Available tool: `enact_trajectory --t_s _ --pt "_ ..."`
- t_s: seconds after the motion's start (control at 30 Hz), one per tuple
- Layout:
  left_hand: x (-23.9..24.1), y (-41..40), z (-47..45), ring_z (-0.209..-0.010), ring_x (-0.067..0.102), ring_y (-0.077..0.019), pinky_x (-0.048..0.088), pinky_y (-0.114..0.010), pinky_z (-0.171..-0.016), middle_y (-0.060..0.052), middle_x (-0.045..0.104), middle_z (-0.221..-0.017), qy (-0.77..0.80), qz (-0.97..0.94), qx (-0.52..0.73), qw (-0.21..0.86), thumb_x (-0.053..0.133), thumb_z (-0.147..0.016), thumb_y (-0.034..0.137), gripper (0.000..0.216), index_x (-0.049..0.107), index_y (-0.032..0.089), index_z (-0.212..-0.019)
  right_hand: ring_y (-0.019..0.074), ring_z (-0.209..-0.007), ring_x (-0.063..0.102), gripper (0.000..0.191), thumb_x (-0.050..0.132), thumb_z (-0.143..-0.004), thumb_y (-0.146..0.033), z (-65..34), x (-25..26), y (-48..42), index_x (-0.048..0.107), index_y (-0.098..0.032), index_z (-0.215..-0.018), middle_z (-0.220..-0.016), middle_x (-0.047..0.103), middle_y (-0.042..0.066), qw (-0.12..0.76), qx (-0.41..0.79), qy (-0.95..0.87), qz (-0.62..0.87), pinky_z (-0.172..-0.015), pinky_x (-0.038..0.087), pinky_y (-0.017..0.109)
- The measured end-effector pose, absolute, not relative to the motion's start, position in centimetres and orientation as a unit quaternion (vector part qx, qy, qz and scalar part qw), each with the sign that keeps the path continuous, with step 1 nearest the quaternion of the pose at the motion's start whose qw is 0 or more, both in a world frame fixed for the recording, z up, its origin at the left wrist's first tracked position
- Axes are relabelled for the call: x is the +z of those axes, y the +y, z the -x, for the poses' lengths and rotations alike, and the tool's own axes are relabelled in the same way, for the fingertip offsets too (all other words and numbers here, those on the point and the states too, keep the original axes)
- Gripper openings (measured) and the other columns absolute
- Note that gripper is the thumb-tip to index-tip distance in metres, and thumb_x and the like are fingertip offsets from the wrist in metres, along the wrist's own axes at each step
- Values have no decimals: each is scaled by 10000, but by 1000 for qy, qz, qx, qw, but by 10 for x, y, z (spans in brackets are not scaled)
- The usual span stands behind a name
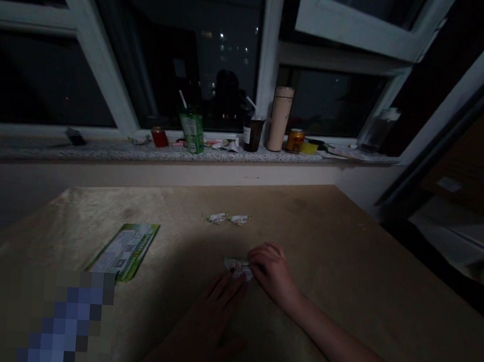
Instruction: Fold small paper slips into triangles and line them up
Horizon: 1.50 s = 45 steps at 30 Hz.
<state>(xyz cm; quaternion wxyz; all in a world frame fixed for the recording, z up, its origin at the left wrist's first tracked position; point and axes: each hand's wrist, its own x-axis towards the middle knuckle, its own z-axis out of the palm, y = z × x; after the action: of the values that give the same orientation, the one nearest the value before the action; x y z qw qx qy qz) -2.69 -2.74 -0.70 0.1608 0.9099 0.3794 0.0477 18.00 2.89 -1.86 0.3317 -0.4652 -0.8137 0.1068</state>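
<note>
A small white and green packet (242,270) lies on the table in front of me. Fingers of my left hand (222,302) are stretched out, with their tips resting on its near edge. At the packet's right end, my right hand (275,276) is closed, its curled fingers gripping that edge; the fingertips are partly hidden. Farther back, two small crumpled packets (217,218) of similar look lie side by side. To the left lies a larger flat green and white package (127,250) with printed text.
The table (324,235) reaches a wall below a window. On the speckled sill (222,157) stand a green cup (192,130), a dark cup (253,133), a tall beige bottle (280,119), an orange can (295,141) and a red jar (159,137). Pixelation covers the lower left corner.
</note>
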Motion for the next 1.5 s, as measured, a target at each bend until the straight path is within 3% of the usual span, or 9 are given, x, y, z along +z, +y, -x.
enact_trajectory --t_s 0.3,0.53,0.8,1.27,1.5 --pt "-7 -27 28 -1388 108 -299 191 -491 -1110 -12 61 -1541 368 -914 66 159 598 -812 367 884 20 281 -1476 146 -908 623 149 522 -885 -151 -184 -24 28 640 -216 -821 -929 700 12 338 128 -834 417 -980 332 358" --pt "-10 -27 28 -1386 123 -297 196 -482 -1111 -22 95 -1538 378 -909 71 162 599 -806 378 880 41 269 -1478 148 -988 621 300 478 -901 -168 -186 -15 16 568 -243 -1177 -1070 681 34 284 121 -862 402 -1002 367 348" --pt "-11 -26 27 -1377 167 -297 211 -475 -1110 -38 157 -1527 382 -908 60 159 619 -789 372 839 147 250 -1472 190 -1239 472 421 488 -888 -199 -194 -24 0 483 -194 -1309 -1329 526 76 236 111 -886 382 -1093 322 383" --pt "-13 -25 28 -1380 154 -301 218 -479 -1111 -39 145 -1533 377 -911 54 159 605 -810 423 846 115 244 -1476 202 -1322 352 496 465 -905 -243 -194 -17 -10 383 -147 -1385 -1409 421 100 182 134 -891 393 -1144 214 428" --pt "-15 -27 28 -1372 155 -337 196 -524 -1105 -57 189 -1524 387 -911 73 120 634 -788 426 846 166 243 -1468 204 -1325 346 499 499 -881 -238 -195 -16 -11 419 -136 -1364 -1420 406 94 191 157 -887 390 -1129 266 385"
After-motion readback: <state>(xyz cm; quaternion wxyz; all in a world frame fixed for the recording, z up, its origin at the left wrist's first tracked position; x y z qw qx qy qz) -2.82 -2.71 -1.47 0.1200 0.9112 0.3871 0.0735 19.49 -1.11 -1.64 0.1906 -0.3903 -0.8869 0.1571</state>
